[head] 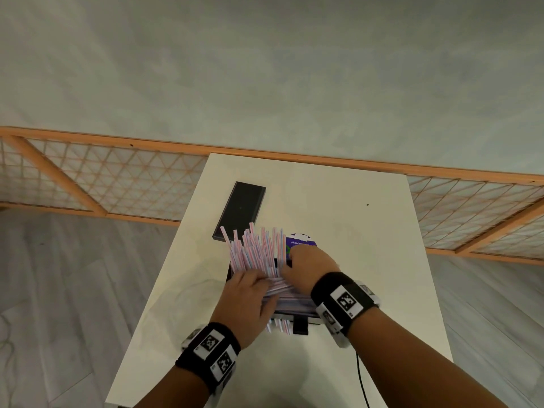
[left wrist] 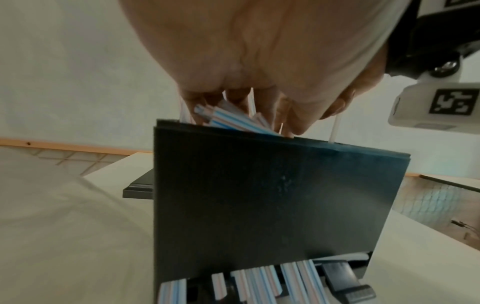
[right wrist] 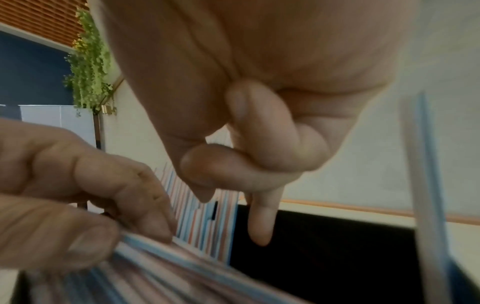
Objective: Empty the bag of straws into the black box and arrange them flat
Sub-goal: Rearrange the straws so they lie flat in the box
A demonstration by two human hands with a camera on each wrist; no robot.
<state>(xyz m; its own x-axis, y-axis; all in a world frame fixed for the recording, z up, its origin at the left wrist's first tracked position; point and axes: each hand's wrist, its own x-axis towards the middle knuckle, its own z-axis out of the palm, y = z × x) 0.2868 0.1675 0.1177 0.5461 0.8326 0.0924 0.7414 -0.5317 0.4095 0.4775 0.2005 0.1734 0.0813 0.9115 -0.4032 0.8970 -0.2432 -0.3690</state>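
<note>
The black box (head: pixel 229 272) stands on the white table (head: pixel 353 219), mostly hidden under my hands. Many pink, blue and white striped straws (head: pixel 259 251) fan out of its far end, and a few stick out at the near end (left wrist: pixel 259 281). My left hand (head: pixel 247 295) reaches into the box over its near wall (left wrist: pixel 272 195) and pinches a bundle of straws (right wrist: pixel 161 261) between thumb and fingers. To their right, my right hand (head: pixel 312 266) hovers over the box with fingers curled (right wrist: pixel 246 164), one finger pointing down into the dark box (right wrist: pixel 324 246), holding nothing.
A flat black lid (head: pixel 240 212) lies on the table beyond the box, to the left. A purple and white printed pack (head: pixel 300 241) lies just past my right hand. A black cable (head: pixel 362 378) hangs at the table's near edge. A wooden lattice rail (head: pixel 88 178) runs behind the table.
</note>
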